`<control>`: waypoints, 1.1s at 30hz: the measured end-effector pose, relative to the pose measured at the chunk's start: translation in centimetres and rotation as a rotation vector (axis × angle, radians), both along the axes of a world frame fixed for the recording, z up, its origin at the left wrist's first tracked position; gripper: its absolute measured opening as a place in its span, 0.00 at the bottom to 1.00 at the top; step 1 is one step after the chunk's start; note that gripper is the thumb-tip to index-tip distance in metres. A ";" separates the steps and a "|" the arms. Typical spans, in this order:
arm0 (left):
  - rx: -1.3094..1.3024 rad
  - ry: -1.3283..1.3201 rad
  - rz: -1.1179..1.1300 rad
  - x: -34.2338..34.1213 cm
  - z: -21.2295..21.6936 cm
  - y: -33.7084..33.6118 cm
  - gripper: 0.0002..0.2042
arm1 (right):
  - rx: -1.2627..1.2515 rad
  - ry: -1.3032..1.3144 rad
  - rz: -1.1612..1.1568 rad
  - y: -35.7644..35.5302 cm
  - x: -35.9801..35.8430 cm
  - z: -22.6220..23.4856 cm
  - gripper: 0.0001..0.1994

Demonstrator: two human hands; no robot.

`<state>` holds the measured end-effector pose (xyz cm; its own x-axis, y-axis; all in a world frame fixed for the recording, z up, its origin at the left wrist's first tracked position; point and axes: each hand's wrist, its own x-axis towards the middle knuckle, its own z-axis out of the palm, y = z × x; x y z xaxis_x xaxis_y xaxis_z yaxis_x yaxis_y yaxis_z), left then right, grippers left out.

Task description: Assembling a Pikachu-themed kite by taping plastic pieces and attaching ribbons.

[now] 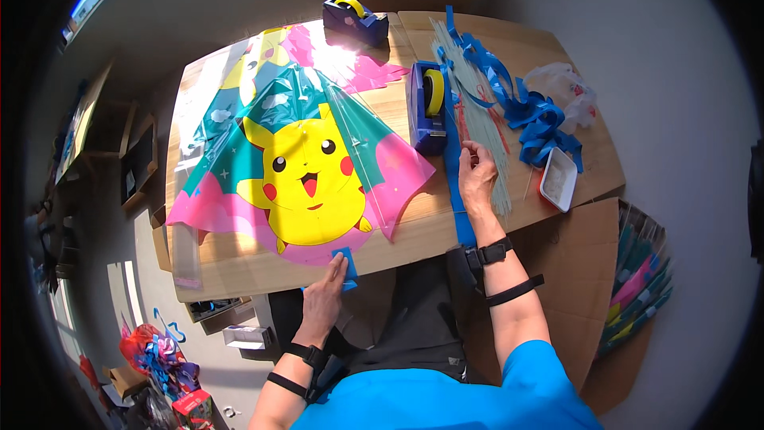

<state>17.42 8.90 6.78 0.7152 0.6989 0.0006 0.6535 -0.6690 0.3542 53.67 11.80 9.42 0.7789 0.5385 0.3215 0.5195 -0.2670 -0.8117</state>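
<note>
Two hands work at a colourful plastic kite sail spread flat on the wooden bench, filling the centre-left of the frame. The left hand, at the lower centre, pinches a small blue piece against the sail's bottom tip. The right hand, right of centre, is curled with its fingertips on a bundle of thin pale rods, beside a long blue strip running down toward the bench edge. The step in hand appears to be fixing the blue piece at the sail's lower point while picking out a rod; the next move likely calls for holding the tip steady and drawing a single rod free. Further out: a blue tape dispenser between sail and rods, a second dispenser at the top, blue ribbons, and a small white tray at the right.
</note>
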 end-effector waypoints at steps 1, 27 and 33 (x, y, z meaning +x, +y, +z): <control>-0.004 0.003 0.001 0.0 0.0 -0.1 0.28 | -0.065 0.157 -0.030 1.7 1.1 0.9 0.10; -0.039 0.000 0.044 0.2 0.1 -0.3 0.29 | -0.173 1.136 0.032 4.7 4.1 2.3 0.11; -0.009 -0.011 0.014 0.4 0.0 -0.2 0.30 | -0.139 1.182 0.022 2.7 3.3 -0.3 0.11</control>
<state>17.81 8.75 6.76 0.7052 0.7090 0.0021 0.6589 -0.6564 0.3674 56.95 14.53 9.09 0.5431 0.5291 -0.6520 -0.5259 -0.3911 -0.7553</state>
